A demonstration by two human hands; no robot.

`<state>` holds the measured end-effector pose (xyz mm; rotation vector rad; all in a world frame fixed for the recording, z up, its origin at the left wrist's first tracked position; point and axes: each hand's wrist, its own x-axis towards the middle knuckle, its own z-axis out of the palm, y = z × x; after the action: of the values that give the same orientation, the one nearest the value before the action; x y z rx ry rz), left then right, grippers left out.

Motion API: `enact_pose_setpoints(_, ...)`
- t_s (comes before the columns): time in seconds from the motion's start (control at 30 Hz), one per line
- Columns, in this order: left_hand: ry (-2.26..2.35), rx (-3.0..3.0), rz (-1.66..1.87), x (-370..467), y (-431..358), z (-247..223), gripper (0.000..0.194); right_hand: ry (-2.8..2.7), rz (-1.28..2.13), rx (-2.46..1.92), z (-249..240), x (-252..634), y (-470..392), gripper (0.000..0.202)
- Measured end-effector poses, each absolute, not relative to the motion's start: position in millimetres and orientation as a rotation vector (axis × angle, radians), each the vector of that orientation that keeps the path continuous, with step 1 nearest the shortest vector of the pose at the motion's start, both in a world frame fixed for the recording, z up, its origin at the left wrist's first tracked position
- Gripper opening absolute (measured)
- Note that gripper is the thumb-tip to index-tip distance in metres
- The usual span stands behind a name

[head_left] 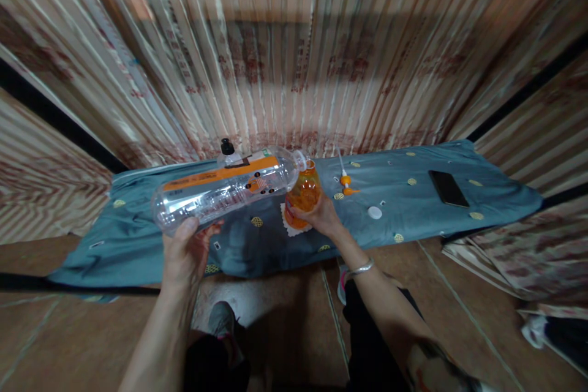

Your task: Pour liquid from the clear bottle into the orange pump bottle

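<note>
My left hand (186,248) is closed around the base end of a large clear plastic bottle (225,187) with an orange label. The bottle is tilted nearly level, its uncapped neck at the mouth of an orange see-through bottle (304,193). My right hand (321,215) grips that orange bottle, which stands upright on a small white scalloped mat (290,226). Whether liquid is flowing between the two mouths I cannot tell. To the right of the orange bottle lies an orange pump top (345,182) with a white tube, and nearer me a round white cap (375,212).
Blue patterned cloth (257,245) covers the long, narrow surface. A dark phone (449,188) lies at its right. Behind the large bottle stands a small clear bottle with a black top (226,147). Striped curtains (294,73) hang behind, and dark poles flank the surface.
</note>
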<state>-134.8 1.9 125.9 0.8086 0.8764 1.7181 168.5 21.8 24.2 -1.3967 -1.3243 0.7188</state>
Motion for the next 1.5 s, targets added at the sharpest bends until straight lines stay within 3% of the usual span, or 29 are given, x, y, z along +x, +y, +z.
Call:
enact_pose_setpoints(0.8, 0.882, 0.909, 1.697, -137, 2, 125, 0.061, -1.333, 0.697, -1.387, 21, 169, 23, 0.081)
enact_pose_setpoints(1.03, 0.874, 0.946, 1.697, -139, 3, 123, 0.071, -1.340, 0.704, -1.393, 21, 170, 24, 0.082)
enact_pose_setpoints(1.5, 0.912, 0.950, 1.686, -135, 0, 131, 0.069, -1.335, 0.736, -1.428, 31, 168, 20, 0.079)
